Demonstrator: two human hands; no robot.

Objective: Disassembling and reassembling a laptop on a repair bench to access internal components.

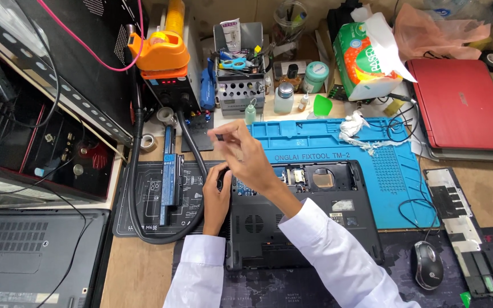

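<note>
A small dark part (219, 137) sat pinched between thumb and fingertips of the right hand (245, 153), raised above the upturned laptop (292, 228) on the bench (138, 274). The right forearm reached in from lower right, wrist bent, fingers narrowed onto the part. The left hand (217, 197) rested at the laptop's left edge, fingers curled against it; whether they gripped anything could not be told. A battery (169, 174) lay just left.

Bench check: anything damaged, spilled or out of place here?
Nothing spilled. The black laptop lies bottom-up with a cover off, boards exposed; the removed panel sits apart at right. A crumpled tissue lies on the blue mat.
</note>
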